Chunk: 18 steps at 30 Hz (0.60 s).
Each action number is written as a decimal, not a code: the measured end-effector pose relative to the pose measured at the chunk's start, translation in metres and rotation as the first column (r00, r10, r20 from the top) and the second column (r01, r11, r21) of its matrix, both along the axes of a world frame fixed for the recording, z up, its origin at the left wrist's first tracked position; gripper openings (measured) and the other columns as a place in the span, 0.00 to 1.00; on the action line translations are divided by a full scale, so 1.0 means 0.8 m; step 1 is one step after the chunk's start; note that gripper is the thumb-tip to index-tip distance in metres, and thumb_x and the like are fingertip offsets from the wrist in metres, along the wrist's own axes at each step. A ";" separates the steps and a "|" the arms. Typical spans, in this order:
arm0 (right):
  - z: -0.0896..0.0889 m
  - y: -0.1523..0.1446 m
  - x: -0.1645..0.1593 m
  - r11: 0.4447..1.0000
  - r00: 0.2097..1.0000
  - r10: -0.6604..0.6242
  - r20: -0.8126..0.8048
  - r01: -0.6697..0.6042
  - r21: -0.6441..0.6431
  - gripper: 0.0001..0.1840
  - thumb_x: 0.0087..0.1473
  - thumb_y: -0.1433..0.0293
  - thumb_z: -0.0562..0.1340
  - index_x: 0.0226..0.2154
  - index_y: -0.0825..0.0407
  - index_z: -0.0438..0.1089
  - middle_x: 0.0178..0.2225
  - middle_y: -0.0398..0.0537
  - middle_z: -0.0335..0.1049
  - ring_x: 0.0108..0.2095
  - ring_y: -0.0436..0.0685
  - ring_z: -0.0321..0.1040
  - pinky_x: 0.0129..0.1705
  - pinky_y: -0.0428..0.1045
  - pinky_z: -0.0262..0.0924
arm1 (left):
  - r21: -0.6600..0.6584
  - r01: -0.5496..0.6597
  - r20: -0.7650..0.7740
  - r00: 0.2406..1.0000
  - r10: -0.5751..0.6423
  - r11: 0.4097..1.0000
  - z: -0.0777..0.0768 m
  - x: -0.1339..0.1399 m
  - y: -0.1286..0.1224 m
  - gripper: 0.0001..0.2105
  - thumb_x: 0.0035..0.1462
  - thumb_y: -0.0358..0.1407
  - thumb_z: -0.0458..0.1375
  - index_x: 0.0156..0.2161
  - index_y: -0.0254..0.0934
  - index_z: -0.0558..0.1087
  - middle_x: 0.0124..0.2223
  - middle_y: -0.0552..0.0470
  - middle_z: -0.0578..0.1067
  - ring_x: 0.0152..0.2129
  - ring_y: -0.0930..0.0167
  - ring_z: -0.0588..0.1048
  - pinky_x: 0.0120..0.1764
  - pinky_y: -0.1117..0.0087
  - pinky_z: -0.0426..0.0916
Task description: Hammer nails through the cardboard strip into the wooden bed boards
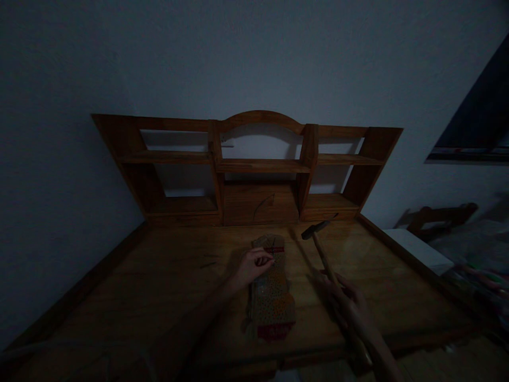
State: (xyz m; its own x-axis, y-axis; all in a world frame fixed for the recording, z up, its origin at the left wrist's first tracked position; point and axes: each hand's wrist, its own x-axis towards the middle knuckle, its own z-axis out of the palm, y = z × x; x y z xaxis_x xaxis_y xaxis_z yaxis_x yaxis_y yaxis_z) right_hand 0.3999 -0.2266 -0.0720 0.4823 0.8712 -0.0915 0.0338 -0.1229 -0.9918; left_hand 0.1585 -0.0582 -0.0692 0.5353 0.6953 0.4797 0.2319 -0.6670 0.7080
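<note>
Head view, left hand (254,263): you pinch it closed over the far part of the packet (274,297); I cannot tell what it holds.
Right hand (350,300): closed around your hammer (325,257).
Packet: on the desk (178,276), near the middle.

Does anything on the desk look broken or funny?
The speckled, red-banded piece by the left hand looks odd: its right edge is wavy, not straight. It's too dark to tell whether it's torn.

Dim, cool light, wall (254,58) grainy, desktop (178,265) dark toward the near left — hammer (324,257) casting a soft shadow leftward, edges stretched wide
</note>
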 end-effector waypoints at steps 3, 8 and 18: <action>0.001 0.000 0.001 1.000 1.000 0.017 0.020 -0.017 -0.010 0.28 0.49 0.52 0.63 0.47 0.53 0.70 0.18 0.39 0.63 0.14 0.46 0.54 0.13 0.40 0.46 | 0.017 0.000 -0.024 1.000 0.001 1.000 0.001 0.000 -0.001 0.10 0.56 0.39 0.57 0.34 0.35 0.77 0.26 0.55 0.67 0.22 0.77 0.64 0.26 0.76 0.58; 0.014 -0.004 -0.002 0.998 0.998 0.057 0.021 -0.057 -0.025 0.28 0.50 0.52 0.63 0.47 0.52 0.71 0.22 0.43 0.69 0.15 0.47 0.58 0.14 0.41 0.46 | 0.020 -0.006 -0.020 1.000 0.007 1.000 0.001 0.001 -0.004 0.11 0.57 0.40 0.56 0.34 0.35 0.77 0.25 0.55 0.67 0.22 0.76 0.64 0.26 0.76 0.58; -0.002 0.000 -0.001 0.999 0.999 0.039 0.001 -0.039 0.016 0.27 0.50 0.53 0.63 0.47 0.52 0.71 0.23 0.44 0.70 0.17 0.48 0.60 0.15 0.41 0.50 | 0.036 -0.002 -0.040 0.999 0.004 0.999 0.005 -0.001 -0.005 0.09 0.57 0.38 0.56 0.35 0.36 0.77 0.27 0.55 0.68 0.23 0.76 0.66 0.27 0.76 0.59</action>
State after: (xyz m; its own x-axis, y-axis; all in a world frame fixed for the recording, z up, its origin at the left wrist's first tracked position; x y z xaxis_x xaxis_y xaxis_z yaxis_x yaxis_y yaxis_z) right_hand 0.3993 -0.2262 -0.0732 0.4476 0.8909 -0.0773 0.0394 -0.1060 -0.9936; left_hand 0.1578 -0.0624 -0.0653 0.5526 0.6797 0.4823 0.2616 -0.6909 0.6740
